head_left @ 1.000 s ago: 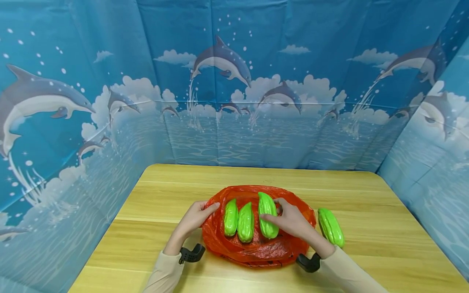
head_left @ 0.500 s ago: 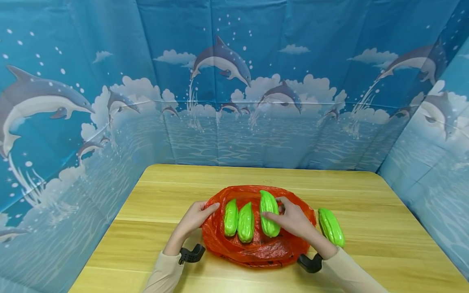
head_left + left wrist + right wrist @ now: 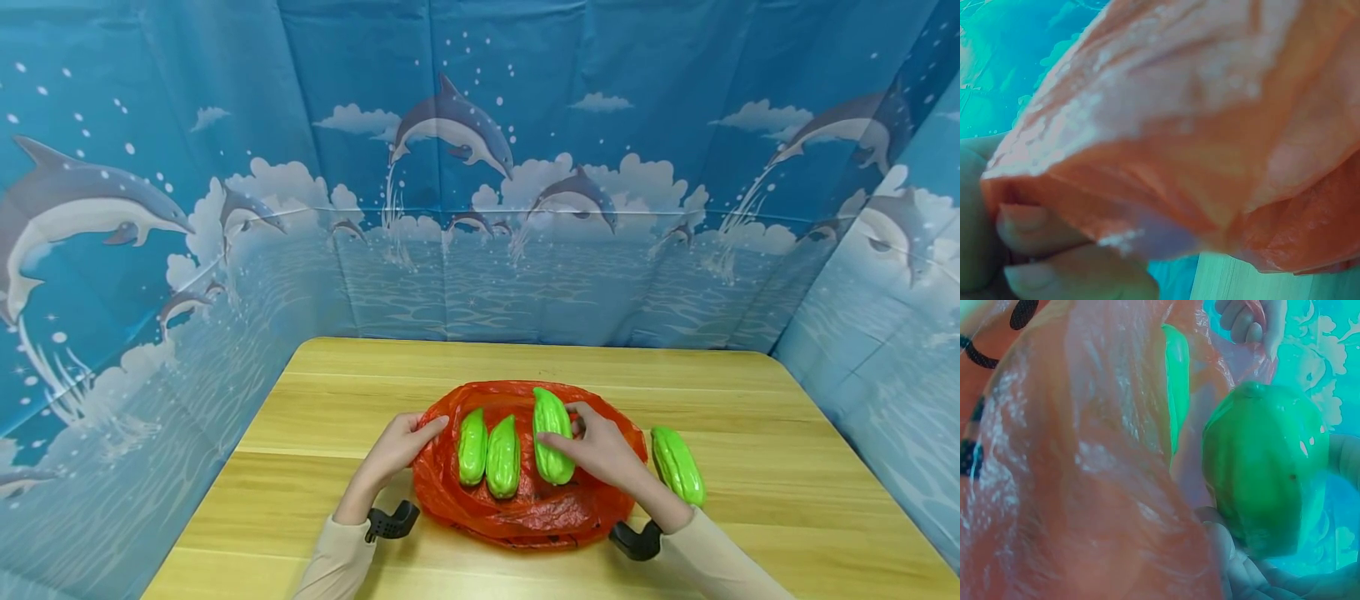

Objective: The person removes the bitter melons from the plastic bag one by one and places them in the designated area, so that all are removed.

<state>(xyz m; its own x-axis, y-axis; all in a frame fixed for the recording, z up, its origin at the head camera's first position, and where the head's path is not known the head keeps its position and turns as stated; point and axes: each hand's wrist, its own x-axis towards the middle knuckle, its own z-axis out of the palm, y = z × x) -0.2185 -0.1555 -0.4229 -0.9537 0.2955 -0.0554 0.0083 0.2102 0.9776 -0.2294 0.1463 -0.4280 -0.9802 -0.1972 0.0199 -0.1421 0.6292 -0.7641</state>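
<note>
"Right hand [image 3: 596, 450] first: what has it got?"

"It grips the held gourd [image 3: 553, 417], thumb laid across the face, fingers round the right side. Hand and gourd are both over the bag [image 3: 525, 529], whose mouth is spread wide. Whether the gourd's underside touches the plastic, I can't tell."

"And the left hand [image 3: 397, 442]?"

"Pinching the rim at its own side, thumb on top, fingertips curled against the plastic."

"What's nearby?"

"Left of the right hand, the outer gourd [image 3: 472, 447] and the middle gourd [image 3: 503, 458] lie side by side in the bag. Right of that hand, outside the bag and just beside the forearm, the loose gourd [image 3: 678, 467] lies on the table [image 3: 360, 367]."

"How would you handle it well?"

"I'd set thumb and fingers on opposite sides, near the middle, as that glossy skin looks likely to slip. I'd leave a gap to the middle gourd so they don't knock. The left pinch wants to be steady but gentle: plastic that thin could tear, and a slack rim might fold in under the right wrist. Mind that forearm too; a sweep to the right could roll the loose gourd."
</note>
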